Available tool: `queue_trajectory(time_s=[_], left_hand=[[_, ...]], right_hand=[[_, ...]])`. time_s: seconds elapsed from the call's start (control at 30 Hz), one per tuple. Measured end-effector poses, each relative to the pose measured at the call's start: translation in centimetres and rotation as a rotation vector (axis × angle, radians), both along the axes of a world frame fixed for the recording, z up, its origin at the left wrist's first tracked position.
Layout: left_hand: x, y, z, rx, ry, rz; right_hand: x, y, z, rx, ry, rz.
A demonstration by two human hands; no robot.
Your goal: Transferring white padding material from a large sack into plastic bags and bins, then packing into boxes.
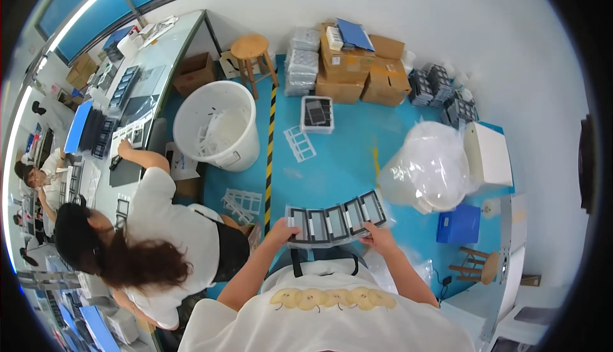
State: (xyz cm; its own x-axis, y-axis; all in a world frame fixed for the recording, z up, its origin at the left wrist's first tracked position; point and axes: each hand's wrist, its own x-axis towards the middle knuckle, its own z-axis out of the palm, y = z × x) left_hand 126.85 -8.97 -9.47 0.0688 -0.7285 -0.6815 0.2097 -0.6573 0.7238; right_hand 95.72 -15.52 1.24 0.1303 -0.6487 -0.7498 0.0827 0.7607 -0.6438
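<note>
A clear tray of black-framed rectangular panels (336, 223) is held out at waist height, with several panels side by side in a row. My left hand (281, 231) grips its left end, the thumb lying over the near edge. At the right end, my right hand (381, 238) is closed on the near edge, fingers partly hidden beneath. The row tilts, its right end higher in the view. Below the tray is the blue floor (332, 170).
Beside me on the left, a co-worker (185, 224) works at a long bench (181, 33). Ahead stand a large white bin (246, 144), a wooden stool (249, 46) and cardboard boxes (348, 65). White cut-out frames (300, 144) lie on the floor. To the right are a plastic-wrapped bundle (424, 164) and a blue box (458, 224).
</note>
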Motion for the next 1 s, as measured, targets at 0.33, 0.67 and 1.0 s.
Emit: queue_trajectory(time_s=[0.33, 0.67, 1.0], left_hand=[[5.9, -17.8, 3.9, 0.109, -0.082, 0.093], [13.2, -30.6, 3.6, 0.086, -0.006, 0.392], [30.0, -44.0, 4.5, 0.020, -0.018, 0.499]], right_hand=[[7.3, -22.6, -0.6, -0.054, -0.020, 0.156], [20.1, -46.5, -1.2, -0.038, -0.056, 0.439], [40.0, -62.8, 1.0, -0.198, -0.066, 0.611]])
